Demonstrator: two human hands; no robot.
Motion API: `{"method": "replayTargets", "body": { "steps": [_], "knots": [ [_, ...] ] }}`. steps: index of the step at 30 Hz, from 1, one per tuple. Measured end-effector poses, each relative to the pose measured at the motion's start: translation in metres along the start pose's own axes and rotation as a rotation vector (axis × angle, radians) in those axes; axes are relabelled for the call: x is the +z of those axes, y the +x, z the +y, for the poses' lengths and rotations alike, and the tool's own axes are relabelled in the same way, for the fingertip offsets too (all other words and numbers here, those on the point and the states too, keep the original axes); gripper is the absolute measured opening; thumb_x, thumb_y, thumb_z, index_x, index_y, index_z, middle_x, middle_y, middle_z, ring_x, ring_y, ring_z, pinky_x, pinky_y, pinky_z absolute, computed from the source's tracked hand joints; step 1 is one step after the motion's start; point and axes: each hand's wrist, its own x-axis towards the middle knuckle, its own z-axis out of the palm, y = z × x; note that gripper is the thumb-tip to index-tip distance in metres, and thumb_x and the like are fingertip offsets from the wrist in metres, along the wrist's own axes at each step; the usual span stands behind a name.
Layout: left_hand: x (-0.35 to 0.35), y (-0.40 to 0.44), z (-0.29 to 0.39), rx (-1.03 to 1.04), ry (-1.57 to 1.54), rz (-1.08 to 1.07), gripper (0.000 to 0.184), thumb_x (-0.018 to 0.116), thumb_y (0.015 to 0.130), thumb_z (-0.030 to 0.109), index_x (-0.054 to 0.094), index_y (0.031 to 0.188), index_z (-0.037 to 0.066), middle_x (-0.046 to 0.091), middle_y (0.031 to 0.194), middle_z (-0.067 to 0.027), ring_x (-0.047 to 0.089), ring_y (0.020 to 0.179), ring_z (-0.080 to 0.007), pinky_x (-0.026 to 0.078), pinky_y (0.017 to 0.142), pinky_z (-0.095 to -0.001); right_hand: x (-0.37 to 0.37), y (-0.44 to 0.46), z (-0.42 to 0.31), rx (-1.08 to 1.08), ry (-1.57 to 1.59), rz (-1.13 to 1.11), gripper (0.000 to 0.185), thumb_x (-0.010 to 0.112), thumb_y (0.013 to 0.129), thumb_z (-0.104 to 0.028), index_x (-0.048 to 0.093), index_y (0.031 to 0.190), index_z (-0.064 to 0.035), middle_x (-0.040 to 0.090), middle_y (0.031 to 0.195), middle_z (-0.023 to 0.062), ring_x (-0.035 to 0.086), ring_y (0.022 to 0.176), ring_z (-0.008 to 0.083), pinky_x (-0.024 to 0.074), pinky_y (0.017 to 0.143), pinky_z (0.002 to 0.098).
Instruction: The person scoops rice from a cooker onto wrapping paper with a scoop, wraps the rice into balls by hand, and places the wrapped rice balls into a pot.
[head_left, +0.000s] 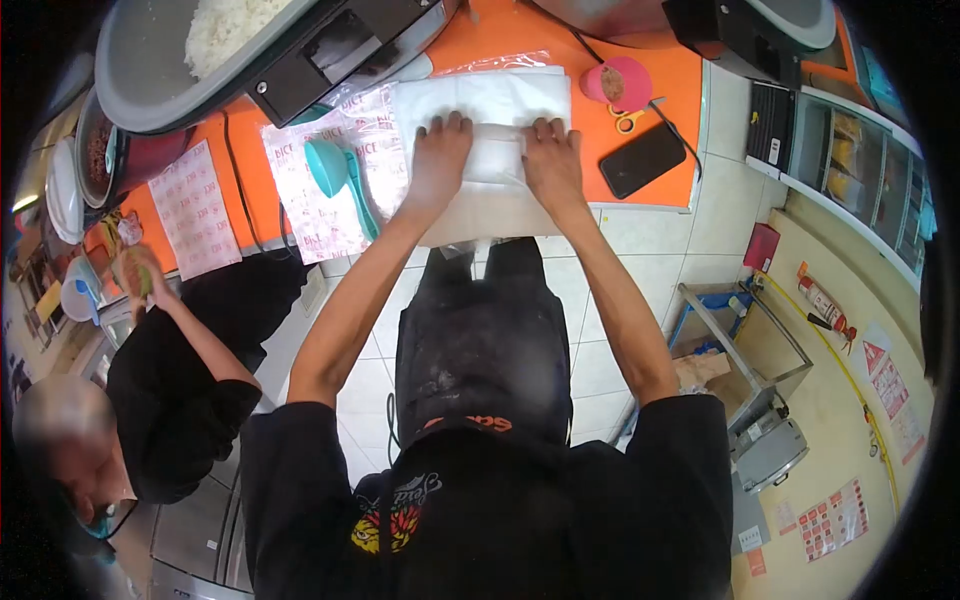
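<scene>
A stack of white plastic sheets (485, 98) lies at the near edge of an orange table, a folded-looking strip running across it. My left hand (440, 160) rests palm down on its left part, fingers stretched forward and slightly bent. On the right part lies my right hand (552, 158), its fingertips apart and pressed to the sheets. A brown cardboard edge (485, 222) shows beneath the stack. Left of my left hand, a teal rice scoop (333, 172) lies on printed wrapping sheets (296, 200).
A black phone (642, 161), orange-handled scissors (627, 122) and a pink cup (632, 84) lie to the right. A large container of white rice (225, 35) stands at upper left. At left, a co-worker (170, 370) in black holds a greenish item.
</scene>
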Motion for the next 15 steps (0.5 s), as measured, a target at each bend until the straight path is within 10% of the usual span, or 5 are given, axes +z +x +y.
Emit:
{"method": "replayTargets", "body": {
  "steps": [5,9,15],
  "knots": [
    [0.029,-0.003,-0.005,-0.278,-0.302,-0.208,0.009,0.056,0.079,0.002,0.058,0.089,0.001,0.060,0.096,-0.0184,0.060,0.086,-0.0385,0.048,0.077,-0.0505,0.009,0.004,-0.013,0.027,0.073,-0.101,0.011,0.055,0.081,-0.003,0.063,0.089,0.0007,0.063,0.098,0.0192,0.066,0.083,0.0294,0.0545,0.072,0.0412],
    [0.081,-0.107,0.008,-0.103,-0.408,0.336,0.029,0.060,0.088,0.012,0.062,0.113,-0.002,0.060,0.119,-0.0201,0.059,0.106,-0.0364,0.047,0.092,-0.0455,0.049,-0.071,-0.010,-0.163,0.191,0.167,0.027,0.054,0.085,-0.005,0.055,0.110,0.0050,0.058,0.112,0.0246,0.061,0.099,0.0369,0.0522,0.084,0.0442],
    [0.040,-0.117,-0.002,-0.009,-0.535,0.190,0.033,0.063,0.086,0.013,0.063,0.117,0.004,0.065,0.111,-0.0169,0.061,0.104,-0.0330,0.045,0.097,-0.0434,0.030,-0.075,0.014,-0.340,0.263,-0.050,0.033,0.057,0.087,-0.013,0.055,0.114,0.0054,0.055,0.121,0.0228,0.057,0.109,0.0368,0.0484,0.092,0.0423]
  ]
}}
